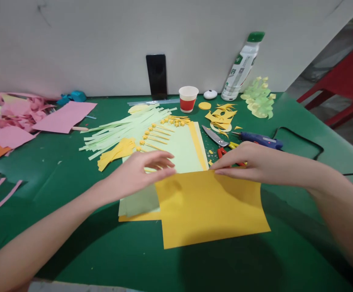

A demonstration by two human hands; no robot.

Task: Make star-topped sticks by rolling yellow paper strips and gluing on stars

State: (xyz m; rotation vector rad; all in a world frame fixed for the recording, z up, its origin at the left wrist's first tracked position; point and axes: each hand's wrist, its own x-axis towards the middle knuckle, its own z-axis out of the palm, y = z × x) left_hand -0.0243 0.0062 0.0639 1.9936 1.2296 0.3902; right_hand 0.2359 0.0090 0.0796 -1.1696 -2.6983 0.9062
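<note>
A yellow sheet of paper (212, 211) is held up at a slant over the green table. My right hand (249, 162) pinches its top edge between thumb and fingers. At the sheet's upper left corner is my left hand (152, 168), its thumb and curved fingers apart; the thumb tip is close to the edge, and I cannot tell if it touches. Partly under the sheet lies a stack of pale green paper (182, 150) with yellow paper showing at its edges. Several yellow paper flowers on thin stems (156, 136) lie on that stack.
Pale green strips (124, 127) and yellow strips (117, 153) lie left. Scissors (215, 137), a blue glue gun (258, 140) and yellow scraps (221, 117) lie right. Behind stand a paper cup (188, 103), a phone (157, 77) and a bottle (241, 69). Pink paper (65, 117) is far left.
</note>
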